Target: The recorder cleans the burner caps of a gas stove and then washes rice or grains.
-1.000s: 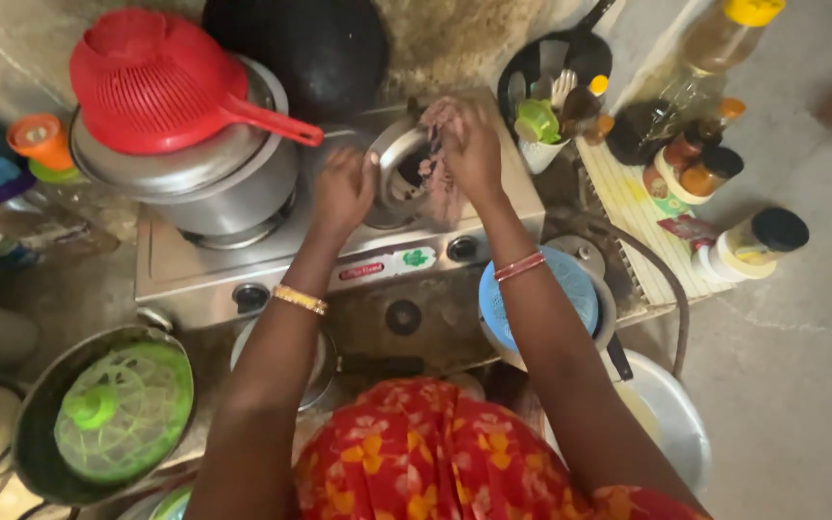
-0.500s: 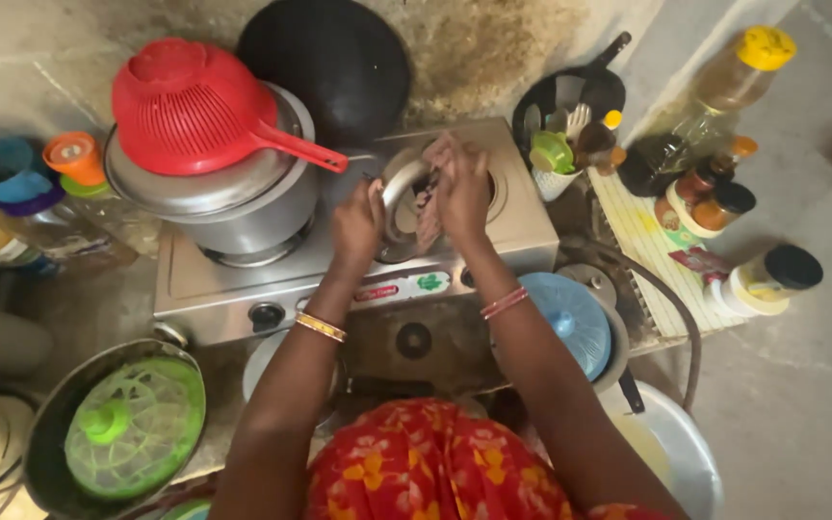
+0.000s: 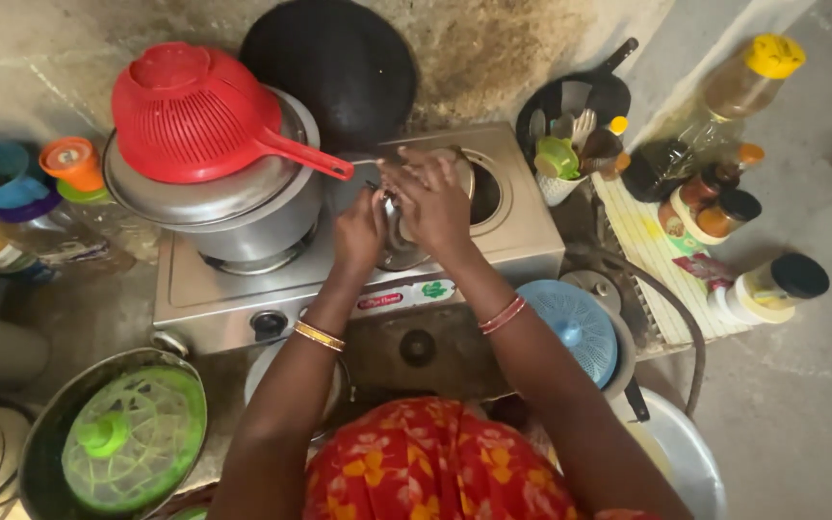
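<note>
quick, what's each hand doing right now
Left hand: closed on the small steel vessel.
Right hand: fingers spread over the vessel; grip cannot be told.

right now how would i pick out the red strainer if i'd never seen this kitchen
Start at the steel two-burner stove against the wall. On its left burner stands a big lidded steel pot. The red strainer lies upside down on that lid, its long handle pointing right toward the hands. It is the only red plastic dome here; the green one and the blue one sit lower down.
</note>
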